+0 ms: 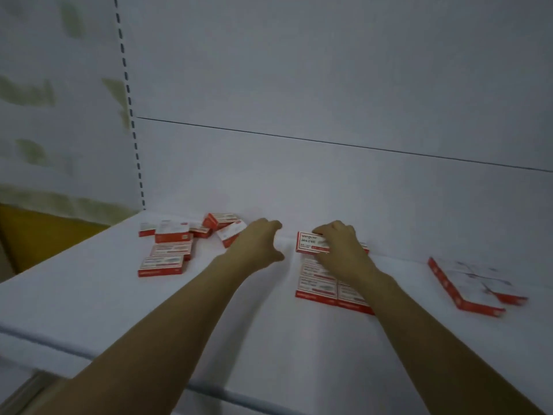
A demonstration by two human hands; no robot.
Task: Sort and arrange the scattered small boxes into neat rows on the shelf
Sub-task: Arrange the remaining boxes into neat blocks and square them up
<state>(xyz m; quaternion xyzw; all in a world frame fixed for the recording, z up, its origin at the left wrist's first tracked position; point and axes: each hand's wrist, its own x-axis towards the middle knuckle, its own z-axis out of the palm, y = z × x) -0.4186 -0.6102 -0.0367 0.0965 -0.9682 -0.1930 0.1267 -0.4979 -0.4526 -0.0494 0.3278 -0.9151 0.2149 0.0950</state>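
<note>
The right grip (338, 244) pinches a red-and-white small box (309, 242) by its right end, at the far edge of a neat block of boxes (318, 284) under the wrist. The left grip (258, 242), fingers loosely curled and holding nothing, is just beside a tilted box (230, 233) of the scattered pile (172, 250). Well right of the right grip, another block (466, 287) lies on the white shelf (269, 330).

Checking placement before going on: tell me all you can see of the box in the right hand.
The box is a small flat closed carton, cardboard by its look, white printed top, red edges. The right hand grips its right end, fingers curled over the top. It is slightly tilted at the far end of the middle rows, by the back wall.
</note>
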